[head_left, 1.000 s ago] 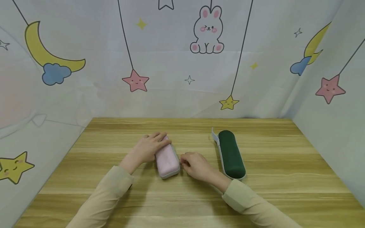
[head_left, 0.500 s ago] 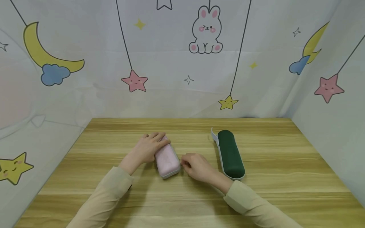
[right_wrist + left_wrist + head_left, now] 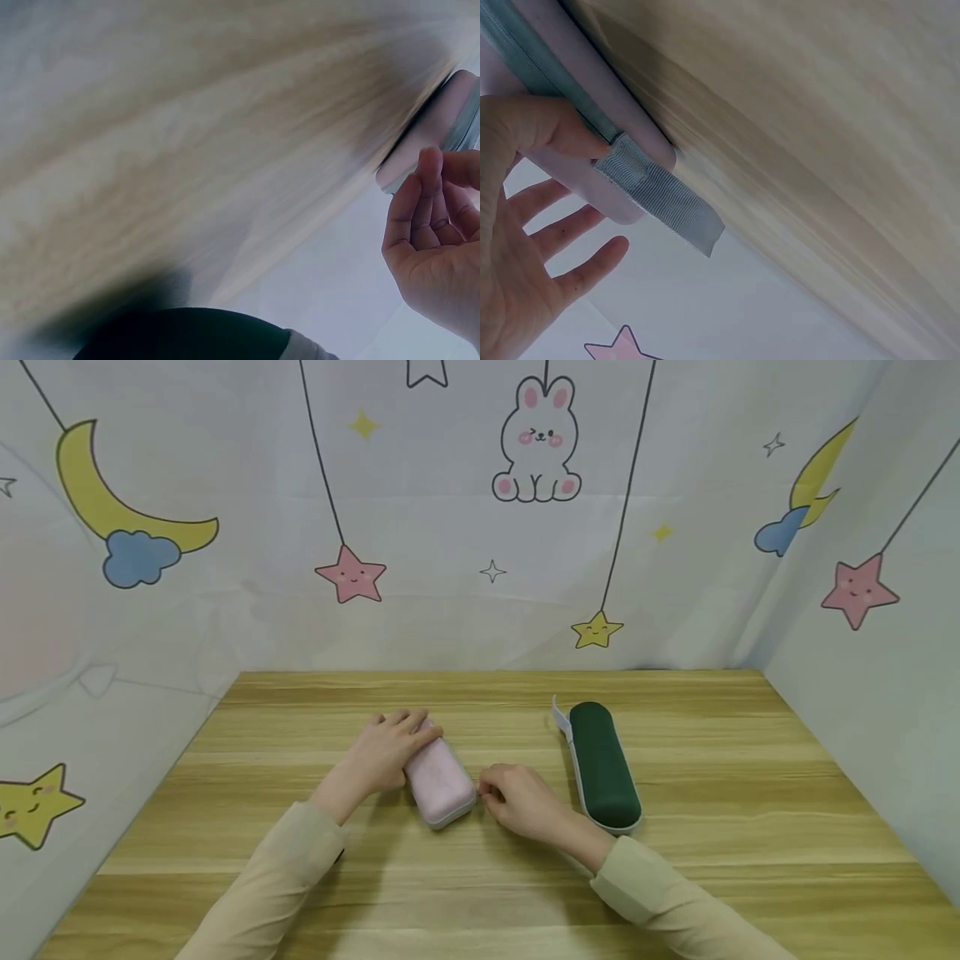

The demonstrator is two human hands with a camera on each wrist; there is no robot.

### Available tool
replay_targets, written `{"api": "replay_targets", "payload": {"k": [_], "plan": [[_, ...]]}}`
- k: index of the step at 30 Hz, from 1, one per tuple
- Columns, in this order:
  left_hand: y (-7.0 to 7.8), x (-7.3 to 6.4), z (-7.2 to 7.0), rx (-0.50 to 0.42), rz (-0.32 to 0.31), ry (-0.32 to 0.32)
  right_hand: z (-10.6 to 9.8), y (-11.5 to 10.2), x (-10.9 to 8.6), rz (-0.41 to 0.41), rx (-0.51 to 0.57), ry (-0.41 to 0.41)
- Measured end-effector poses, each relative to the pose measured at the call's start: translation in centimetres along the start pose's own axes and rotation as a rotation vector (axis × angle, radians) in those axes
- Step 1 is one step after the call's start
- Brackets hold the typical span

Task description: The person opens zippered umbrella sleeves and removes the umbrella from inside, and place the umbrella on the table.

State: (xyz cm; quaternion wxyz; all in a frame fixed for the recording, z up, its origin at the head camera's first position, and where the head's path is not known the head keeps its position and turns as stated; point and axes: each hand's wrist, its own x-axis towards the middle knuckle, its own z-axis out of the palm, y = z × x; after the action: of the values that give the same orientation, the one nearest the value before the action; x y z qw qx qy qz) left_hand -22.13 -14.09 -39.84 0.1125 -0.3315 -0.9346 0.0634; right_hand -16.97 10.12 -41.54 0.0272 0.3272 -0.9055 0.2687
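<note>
A pink zip case (image 3: 441, 785) with a grey-green zip band (image 3: 544, 79) lies on the table, slightly slanted. My left hand (image 3: 384, 750) grips its far end from the left, the thumb on the zip band beside a grey ribbed fabric tab (image 3: 667, 202) and the other fingers spread over the case. At the case's near right corner is my right hand (image 3: 517, 797), thumb and forefinger pinched together at the zip band. What they pinch is mostly covered by the fingertips; it appears to be the zipper pull. The case looks closed.
A long dark green case (image 3: 603, 764) with a pale rim and a light fabric tab (image 3: 561, 718) lies to the right, beyond my right wrist. The wooden table (image 3: 712, 760) meets a white printed curtain (image 3: 450, 635) at the back and sides.
The near end of the pink case has swung slightly to the right, along with my right hand. My left hand keeps its hold on the far end. The view has shifted a little.
</note>
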Motion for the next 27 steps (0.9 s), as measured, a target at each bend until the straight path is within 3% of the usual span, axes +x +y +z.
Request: {"api": "replay_targets", "payload": {"k": [8,27], "plan": [[0.02,-0.07,0.06,0.028,-0.001,0.027,-0.03,0.13,-0.09,0.008,0.001,0.017],[0.50,-0.23,-0.08,0.064,-0.044,0.009,-0.05,0.52,-0.23,0.005,-0.023,0.050]]}}
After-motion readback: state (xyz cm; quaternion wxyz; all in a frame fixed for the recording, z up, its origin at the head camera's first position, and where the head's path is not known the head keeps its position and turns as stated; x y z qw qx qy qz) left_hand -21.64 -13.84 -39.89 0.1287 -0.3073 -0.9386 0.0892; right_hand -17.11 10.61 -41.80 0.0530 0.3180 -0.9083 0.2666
